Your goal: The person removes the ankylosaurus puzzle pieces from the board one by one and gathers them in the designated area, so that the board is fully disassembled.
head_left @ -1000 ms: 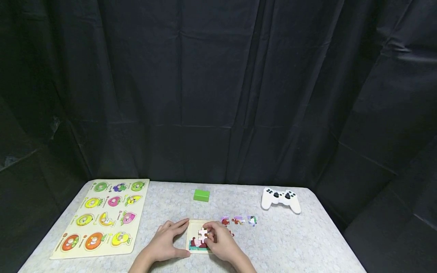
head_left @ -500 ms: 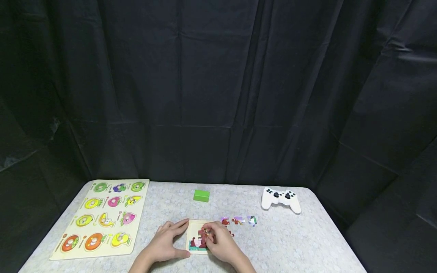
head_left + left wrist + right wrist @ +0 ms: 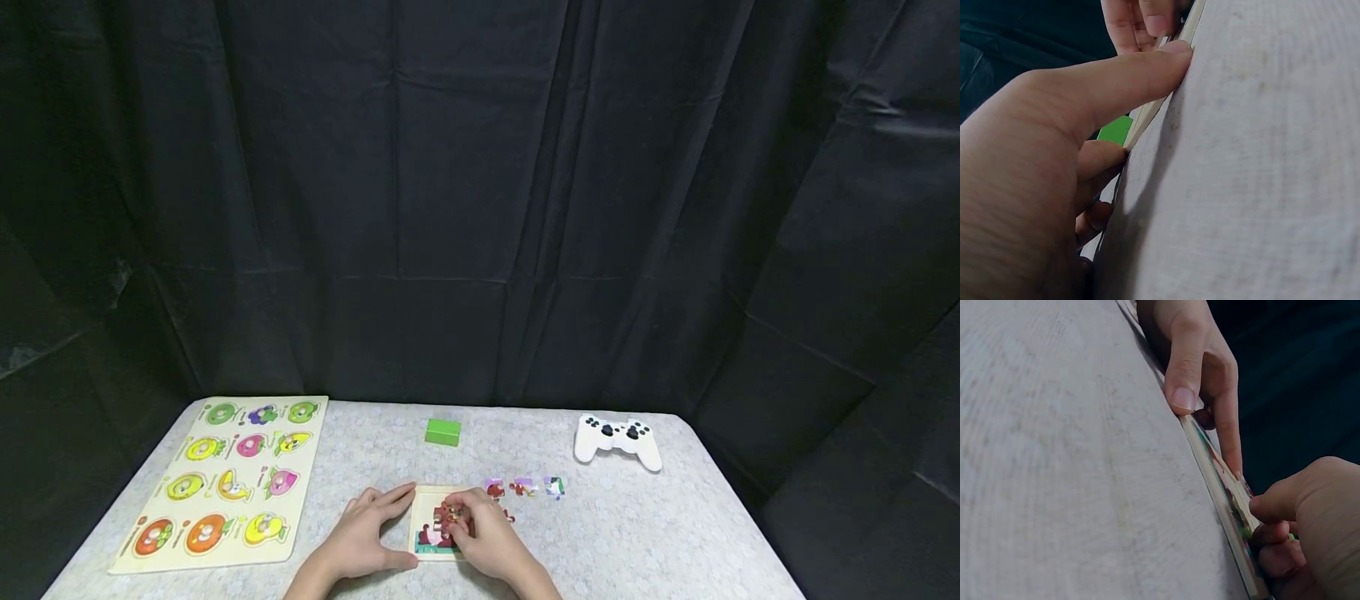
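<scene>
A small, shallow wooden puzzle tray [image 3: 423, 500] lies near the table's front, with joined jigsaw pieces [image 3: 431, 540] in teal, dark red and pale pink along its near side. At the tray's left side is my left hand [image 3: 363, 533], thumb against the near corner and index fingertip at the far corner, both fairly straight. My right hand [image 3: 487, 533] pinches a reddish-brown jigsaw piece [image 3: 442, 518] between thumb and fingers over the tray's middle. Fingers hide part of that piece and the tray's right side. Whether the piece is seated, I cannot tell.
Several loose jigsaw pieces [image 3: 525, 486] lie right of the tray, one partly behind the right hand. A green block [image 3: 442, 432] sits farther back. A white game controller [image 3: 617, 442] lies back right, and a fruit puzzle board [image 3: 232, 483] covers the left side.
The piece in my right hand looked pale pinkish-white a second ago and now shows reddish-brown, slightly shifted over the tray. My left hand stays in place.
</scene>
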Available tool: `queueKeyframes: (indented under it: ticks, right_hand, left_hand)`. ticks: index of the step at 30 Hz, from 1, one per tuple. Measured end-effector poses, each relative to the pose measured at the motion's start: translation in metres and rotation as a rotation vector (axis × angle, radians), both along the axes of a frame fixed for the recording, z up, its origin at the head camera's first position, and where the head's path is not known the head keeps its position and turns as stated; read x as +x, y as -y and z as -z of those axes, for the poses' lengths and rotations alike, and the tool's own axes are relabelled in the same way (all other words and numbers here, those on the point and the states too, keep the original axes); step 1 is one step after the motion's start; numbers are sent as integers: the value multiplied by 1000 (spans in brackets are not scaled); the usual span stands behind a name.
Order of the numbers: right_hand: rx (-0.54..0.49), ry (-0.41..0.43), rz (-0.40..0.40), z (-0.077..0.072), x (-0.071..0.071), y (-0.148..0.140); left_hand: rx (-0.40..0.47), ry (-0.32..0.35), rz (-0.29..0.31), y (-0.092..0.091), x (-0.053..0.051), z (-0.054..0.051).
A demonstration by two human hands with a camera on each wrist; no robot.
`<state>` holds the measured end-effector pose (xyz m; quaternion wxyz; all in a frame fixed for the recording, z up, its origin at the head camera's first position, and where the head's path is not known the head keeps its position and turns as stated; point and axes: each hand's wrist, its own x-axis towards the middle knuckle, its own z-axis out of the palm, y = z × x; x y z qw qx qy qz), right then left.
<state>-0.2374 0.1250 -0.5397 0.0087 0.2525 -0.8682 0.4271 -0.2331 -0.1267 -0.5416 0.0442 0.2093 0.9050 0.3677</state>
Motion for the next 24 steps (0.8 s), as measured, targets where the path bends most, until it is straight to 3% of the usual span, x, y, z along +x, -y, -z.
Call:
queueKeyframes:
  ticks: [5, 16, 24]
  right_hand:
    - [-18, 31, 0, -5, 1, -1]
    - [-74, 3, 13, -13, -2, -2]
    - [-114, -54, 96, -26, -6, -21]
  left_hand:
    - [13, -4, 3, 0, -1, 0]
    - [6, -15, 18, 0, -1, -2]
    - [12, -4, 21, 1, -1, 0]
